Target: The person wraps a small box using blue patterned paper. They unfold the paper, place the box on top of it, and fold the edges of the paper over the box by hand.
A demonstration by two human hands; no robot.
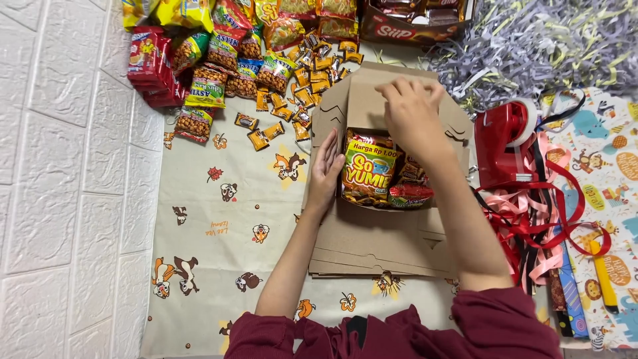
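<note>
An open brown cardboard box [359, 100] sits on a stack of flat cardboard blanks [379, 246]. Inside lie several snack packets, the biggest a yellow and green one [367, 169], with a red packet [411, 194] beside it. My left hand [325, 173] presses flat against the box's left wall, fingers together. My right hand [413, 113] hovers over the far part of the box, fingers curled down at the back flap. Whether it pinches anything is hidden by the hand itself.
A heap of snack packets [226, 60] and small orange sachets [309, 73] lies at the back left. Shredded paper [531, 40] fills the back right. A red tape dispenser [503, 136], tangled ribbons [538, 226], patterned wrapping paper [605, 173] and a yellow cutter [603, 276] sit to the right.
</note>
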